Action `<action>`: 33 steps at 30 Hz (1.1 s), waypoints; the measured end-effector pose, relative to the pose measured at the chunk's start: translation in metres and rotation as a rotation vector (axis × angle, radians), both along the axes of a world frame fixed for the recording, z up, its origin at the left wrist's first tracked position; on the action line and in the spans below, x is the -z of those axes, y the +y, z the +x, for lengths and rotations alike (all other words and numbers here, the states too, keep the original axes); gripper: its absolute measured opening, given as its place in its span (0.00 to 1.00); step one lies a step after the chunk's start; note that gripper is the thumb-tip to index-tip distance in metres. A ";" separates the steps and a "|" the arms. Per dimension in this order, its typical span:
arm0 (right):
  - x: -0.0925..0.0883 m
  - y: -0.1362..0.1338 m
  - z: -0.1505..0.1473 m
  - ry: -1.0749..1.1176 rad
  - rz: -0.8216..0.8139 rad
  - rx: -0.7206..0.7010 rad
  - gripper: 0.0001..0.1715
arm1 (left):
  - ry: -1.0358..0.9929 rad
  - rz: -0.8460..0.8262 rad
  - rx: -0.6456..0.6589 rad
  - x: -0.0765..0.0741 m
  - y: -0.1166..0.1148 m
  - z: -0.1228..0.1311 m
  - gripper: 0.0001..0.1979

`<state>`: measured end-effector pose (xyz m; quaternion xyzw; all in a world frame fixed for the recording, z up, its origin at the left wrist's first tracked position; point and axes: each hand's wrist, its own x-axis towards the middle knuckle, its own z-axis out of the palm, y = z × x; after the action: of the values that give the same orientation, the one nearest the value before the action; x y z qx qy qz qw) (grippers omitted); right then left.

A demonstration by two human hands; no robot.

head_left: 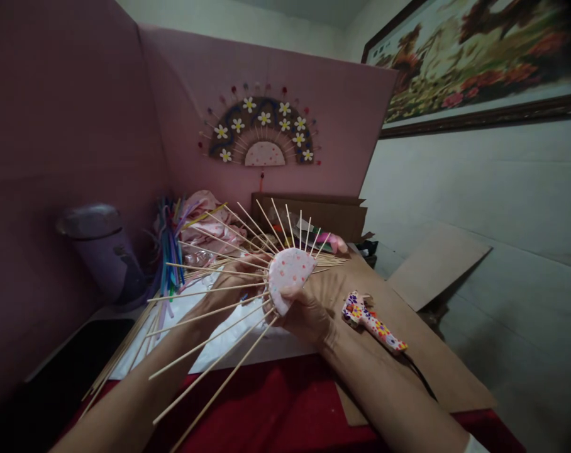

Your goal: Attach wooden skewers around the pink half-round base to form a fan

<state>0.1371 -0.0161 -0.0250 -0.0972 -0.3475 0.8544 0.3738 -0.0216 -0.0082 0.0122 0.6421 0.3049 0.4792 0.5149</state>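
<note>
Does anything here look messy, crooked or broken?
Nothing looks plainly broken or spilled. The pink cloth lies crumpled beyond the left hand, and a cardboard sheet slants askew at far right. The dotted half-disc in the right hand looks intact.

A single camera, worn on the person's head, looks forward and down over the table [290, 402]. Both forearms enter from the bottom edge, and the left hand [242, 272] and right hand [309, 316] sit near the middle of the view, within arm's reach of the lens. The stick fan [291, 277] between them is close to the camera. The pink board [332, 113] faces the lens from farther off, behind the table. The view is wide: it takes in a purple container [104, 258] at left and a framed picture [483, 69], cut off by the upper right edge.
</note>
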 end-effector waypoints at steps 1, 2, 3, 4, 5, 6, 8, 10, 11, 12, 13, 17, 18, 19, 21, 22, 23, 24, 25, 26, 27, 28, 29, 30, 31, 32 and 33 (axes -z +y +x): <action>0.000 0.000 0.000 0.001 0.005 0.001 0.12 | -0.054 -0.009 0.026 0.001 -0.006 0.001 0.17; 0.000 0.000 0.000 -0.001 0.008 0.011 0.12 | -0.108 -0.011 0.025 0.003 -0.011 0.002 0.18; 0.001 0.000 0.000 -0.005 0.009 0.024 0.13 | -0.149 -0.012 0.012 0.004 -0.014 0.003 0.17; 0.001 0.000 0.000 -0.011 0.008 0.036 0.13 | -0.185 -0.012 -0.012 0.006 -0.015 0.004 0.16; 0.002 0.001 0.000 -0.017 0.004 0.047 0.13 | -0.208 -0.019 -0.033 0.008 -0.015 0.004 0.14; 0.003 0.002 0.001 -0.020 0.000 0.057 0.13 | -0.214 -0.028 -0.053 0.009 -0.015 0.004 0.13; 0.004 0.003 0.001 -0.022 -0.003 0.063 0.13 | -0.182 -0.040 -0.105 0.011 -0.013 0.004 0.11; 0.006 0.005 0.001 -0.023 0.001 0.061 0.12 | -0.125 -0.037 -0.177 0.013 -0.012 0.003 0.09; 0.006 0.005 0.001 -0.027 0.001 0.062 0.12 | -0.099 -0.030 -0.210 0.013 -0.012 0.003 0.09; 0.006 0.005 0.001 -0.030 -0.004 0.064 0.13 | -0.080 -0.020 -0.237 0.013 -0.012 0.003 0.09; 0.007 0.005 0.001 -0.032 -0.012 0.068 0.13 | -0.072 -0.011 -0.256 0.013 -0.013 0.003 0.09; 0.006 0.003 0.001 -0.048 -0.030 0.035 0.14 | -0.069 0.010 -0.300 0.010 -0.017 0.006 0.09; 0.006 0.003 0.001 -0.052 -0.022 0.016 0.14 | -0.068 0.009 -0.305 0.009 -0.018 0.006 0.10; 0.005 0.002 0.001 -0.056 -0.012 0.001 0.14 | -0.068 0.008 -0.310 0.008 -0.018 0.007 0.10; 0.005 0.002 0.001 -0.060 0.000 -0.017 0.14 | -0.073 0.006 -0.313 0.007 -0.019 0.007 0.10; 0.004 0.001 0.001 -0.065 0.000 -0.018 0.13 | -0.077 0.006 -0.313 0.007 -0.019 0.007 0.10; 0.004 0.001 0.001 -0.071 -0.001 -0.016 0.13 | -0.084 0.008 -0.316 0.007 -0.019 0.007 0.09; 0.004 0.001 0.001 -0.077 -0.003 -0.016 0.14 | -0.092 0.009 -0.319 0.008 -0.019 0.007 0.09; 0.004 0.000 0.001 -0.082 -0.004 -0.017 0.14 | -0.099 0.009 -0.325 0.008 -0.019 0.007 0.08; 0.004 0.000 0.001 -0.084 -0.005 -0.020 0.14 | -0.102 0.009 -0.331 0.009 -0.019 0.007 0.08; 0.004 0.000 0.001 -0.084 -0.009 -0.022 0.14 | -0.103 0.009 -0.338 0.010 -0.019 0.007 0.07; 0.005 0.000 0.002 -0.085 -0.016 -0.026 0.14 | -0.105 0.007 -0.341 0.011 -0.019 0.007 0.07; 0.005 0.000 0.002 -0.086 -0.024 -0.027 0.14 | -0.108 0.001 -0.342 0.012 -0.019 0.007 0.07; 0.006 0.000 0.002 -0.089 -0.034 -0.026 0.14 | -0.114 -0.005 -0.340 0.013 -0.018 0.007 0.07; 0.006 0.001 0.002 -0.091 -0.042 -0.025 0.13 | -0.121 -0.013 -0.335 0.014 -0.018 0.007 0.07; 0.006 0.001 0.003 -0.092 -0.049 -0.025 0.13 | -0.130 -0.019 -0.327 0.015 -0.017 0.007 0.07; 0.006 0.001 0.003 -0.092 -0.054 -0.024 0.13 | -0.136 -0.023 -0.323 0.017 -0.017 0.007 0.07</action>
<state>0.1399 -0.0153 -0.0315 -0.1422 -0.3426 0.8625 0.3442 -0.0145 -0.0249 -0.0046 0.5451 0.3740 0.5944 0.4579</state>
